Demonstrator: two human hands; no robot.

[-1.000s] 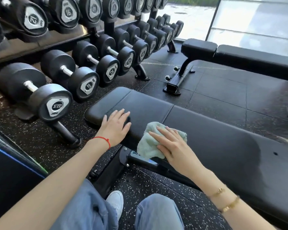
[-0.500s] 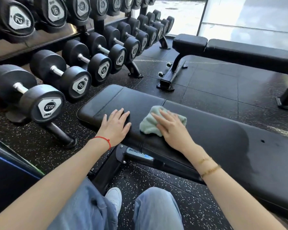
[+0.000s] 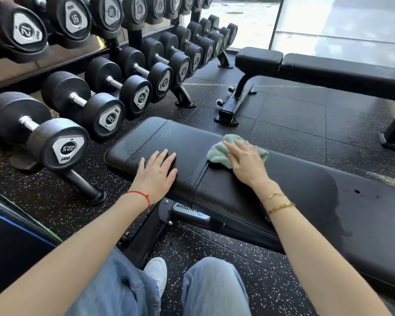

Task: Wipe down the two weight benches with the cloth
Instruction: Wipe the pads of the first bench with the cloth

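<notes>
Your near black padded surface [image 3: 306, 197] carries the pale green cloth [image 3: 217, 153] at the seam between its two pads, with your right hand [image 3: 246, 163] flat on the cloth. Your left hand [image 3: 156, 176] lies flat on the short end pad. A darker damp patch marks the long pad.

Right hand [image 3: 246, 163] flat on green cloth [image 3: 217, 153], near bench [image 3: 192, 142] (left hand [image 3: 156, 174] bracing)
</notes>
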